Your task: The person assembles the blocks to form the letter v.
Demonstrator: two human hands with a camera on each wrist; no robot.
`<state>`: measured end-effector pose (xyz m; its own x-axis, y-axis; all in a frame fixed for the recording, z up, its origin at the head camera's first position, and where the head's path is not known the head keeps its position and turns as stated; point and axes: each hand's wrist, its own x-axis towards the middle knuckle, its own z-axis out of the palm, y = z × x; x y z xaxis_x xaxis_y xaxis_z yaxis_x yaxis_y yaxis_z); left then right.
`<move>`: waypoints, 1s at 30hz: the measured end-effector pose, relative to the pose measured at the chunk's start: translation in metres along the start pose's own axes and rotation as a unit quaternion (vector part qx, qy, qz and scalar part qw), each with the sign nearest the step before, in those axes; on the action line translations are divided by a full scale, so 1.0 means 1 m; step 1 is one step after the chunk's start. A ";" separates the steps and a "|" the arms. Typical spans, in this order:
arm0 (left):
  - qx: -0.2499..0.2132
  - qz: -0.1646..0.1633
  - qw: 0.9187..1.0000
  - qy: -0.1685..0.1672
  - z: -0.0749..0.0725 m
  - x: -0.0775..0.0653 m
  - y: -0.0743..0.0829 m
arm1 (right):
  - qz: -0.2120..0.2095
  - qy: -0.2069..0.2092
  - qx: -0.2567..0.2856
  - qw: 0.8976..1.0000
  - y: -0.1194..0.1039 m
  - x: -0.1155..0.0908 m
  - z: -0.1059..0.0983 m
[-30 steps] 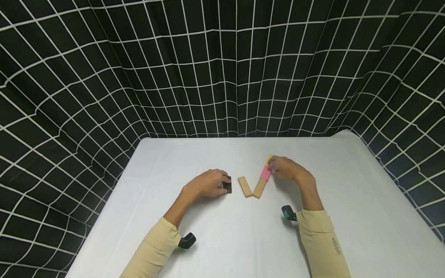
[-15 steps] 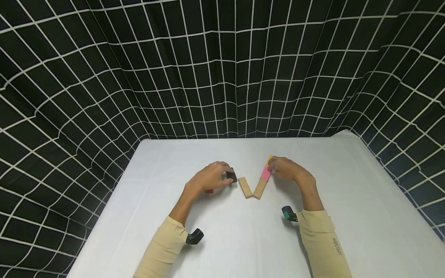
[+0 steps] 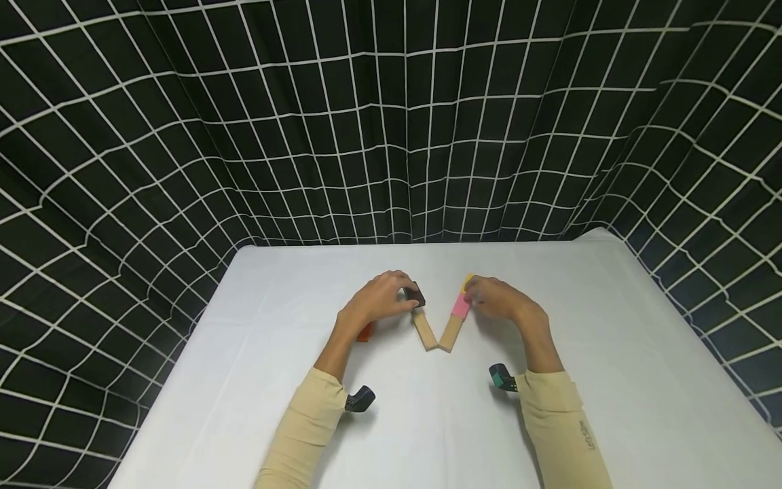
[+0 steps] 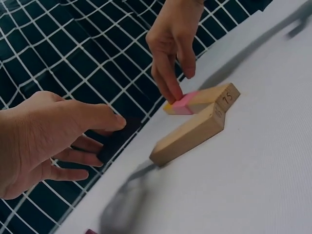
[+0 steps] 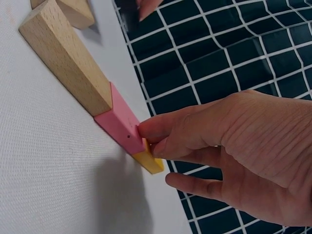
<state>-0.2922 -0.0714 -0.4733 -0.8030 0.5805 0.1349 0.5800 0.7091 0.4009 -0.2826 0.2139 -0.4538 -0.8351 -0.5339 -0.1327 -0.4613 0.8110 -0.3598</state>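
Observation:
In the head view my left hand [image 3: 383, 297] holds a dark block [image 3: 416, 294] between thumb and fingers, just beyond the far end of a plain wooden block [image 3: 425, 331]. In the left wrist view the dark block [image 4: 120, 139] blends into the background. A second wooden block [image 3: 451, 333] meets the first at its near end, making a V. A pink block [image 5: 122, 124] continues the right arm, followed by a yellow block [image 5: 149, 162]. Fingertips of my right hand [image 3: 501, 299] touch around where pink meets yellow; its thumb looks lifted in the left wrist view.
An orange-red block [image 3: 365, 332] lies beside my left wrist, partly covered by it. The white table [image 3: 421, 421] ends at a dark curtain with a white grid [image 3: 366, 136]. Each sleeve carries a small black camera, on the left [image 3: 360, 399] and right [image 3: 503, 377].
My left hand has carried the dark block away from me and to the right, up to the left arm of the V. The orange-red block has come into sight. My right hand has stayed in place.

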 end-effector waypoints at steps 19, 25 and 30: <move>0.010 -0.067 0.998 -0.010 0.020 0.002 -0.013 | 0.005 0.001 0.012 1.000 0.000 -0.001 -0.002; 0.000 -0.055 0.998 -0.019 0.020 0.004 -0.013 | 0.012 0.005 0.012 1.000 0.002 0.000 -0.001; 0.000 -0.063 0.998 -0.027 0.017 0.002 -0.010 | 0.007 0.001 0.007 1.000 0.002 0.002 0.001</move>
<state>-0.2972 -0.0706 -0.4930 -0.8614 0.5068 0.0339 0.4743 0.7786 0.4108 -0.2853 0.2139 -0.4556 -0.8420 -0.5220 -0.1363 -0.4453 0.8151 -0.3707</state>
